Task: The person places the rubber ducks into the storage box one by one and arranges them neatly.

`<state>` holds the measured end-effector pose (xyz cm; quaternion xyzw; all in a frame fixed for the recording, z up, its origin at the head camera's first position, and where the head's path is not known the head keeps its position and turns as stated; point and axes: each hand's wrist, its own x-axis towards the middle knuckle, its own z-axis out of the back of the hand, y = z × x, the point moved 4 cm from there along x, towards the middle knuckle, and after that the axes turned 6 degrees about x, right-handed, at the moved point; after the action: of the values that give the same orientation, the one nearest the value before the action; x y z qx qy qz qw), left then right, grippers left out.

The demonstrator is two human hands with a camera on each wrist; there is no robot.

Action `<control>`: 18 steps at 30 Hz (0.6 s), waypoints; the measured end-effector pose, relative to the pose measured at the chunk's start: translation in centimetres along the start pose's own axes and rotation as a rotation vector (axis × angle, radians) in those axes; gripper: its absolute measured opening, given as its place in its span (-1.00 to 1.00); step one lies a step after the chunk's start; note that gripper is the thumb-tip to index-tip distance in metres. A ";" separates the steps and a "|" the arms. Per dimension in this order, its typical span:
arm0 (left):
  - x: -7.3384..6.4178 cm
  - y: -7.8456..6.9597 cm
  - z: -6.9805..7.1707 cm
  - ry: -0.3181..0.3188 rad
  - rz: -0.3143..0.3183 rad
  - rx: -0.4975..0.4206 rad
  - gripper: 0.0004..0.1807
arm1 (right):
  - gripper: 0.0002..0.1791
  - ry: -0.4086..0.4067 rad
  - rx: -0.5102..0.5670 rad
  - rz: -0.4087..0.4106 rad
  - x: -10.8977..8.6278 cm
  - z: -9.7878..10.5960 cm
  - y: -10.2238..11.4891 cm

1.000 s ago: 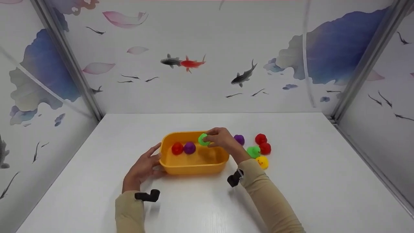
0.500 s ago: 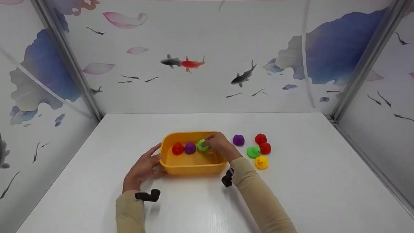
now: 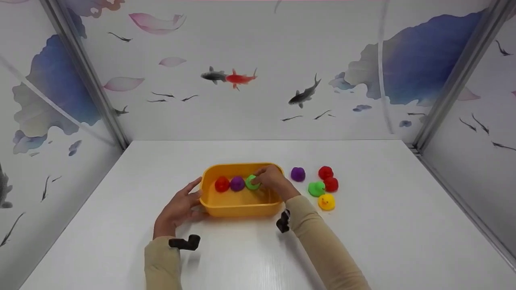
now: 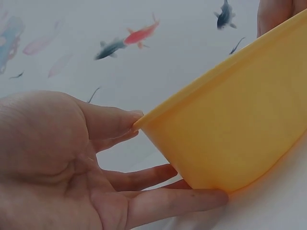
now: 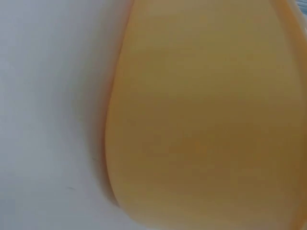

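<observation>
One yellow basket (image 3: 242, 211) on white table (image 3: 234, 257), long axis left to right. Left hand (image 3: 177, 206) — fingers straight, touching basket's left end. Yellow duck (image 3: 326, 202) on table, outside right end. Right hand (image 3: 273, 180) over basket's right half, fingertips pinching green toy (image 3: 250, 183) inside; toy lies left of right wrist, right hand nearer. Purple toy (image 3: 237, 183), then red toy (image 3: 222, 184), row leftward. Farthest — fish-printed wall (image 3: 266, 108).

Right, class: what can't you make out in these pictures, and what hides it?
Head view: part of the small round green toy, covered by the right hand.
Head view: the inside right end of the rounded yellow-orange plastic tub, behind that hand.
Left wrist view: that hand's fingertips, behind the tub.
Both wrist views: what the tub holds, behind its wall.
</observation>
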<state>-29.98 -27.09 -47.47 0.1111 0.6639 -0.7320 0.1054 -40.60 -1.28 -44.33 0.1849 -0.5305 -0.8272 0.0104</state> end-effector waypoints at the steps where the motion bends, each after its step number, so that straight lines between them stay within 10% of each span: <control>1: 0.0 0.0 0.0 0.003 -0.002 0.002 -0.38 | -0.65 0.002 0.005 0.008 -0.2 0.1 0.1; 18: -0.2 -0.2 0.0 0.010 -0.020 0.012 -0.36 | -0.44 0.009 0.041 0.207 -4.2 4.5 1.9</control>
<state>-29.90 -27.05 -47.21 0.1087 0.6613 -0.7362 0.0938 -38.48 2.70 -39.77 0.1332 -0.5636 -0.8098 0.0943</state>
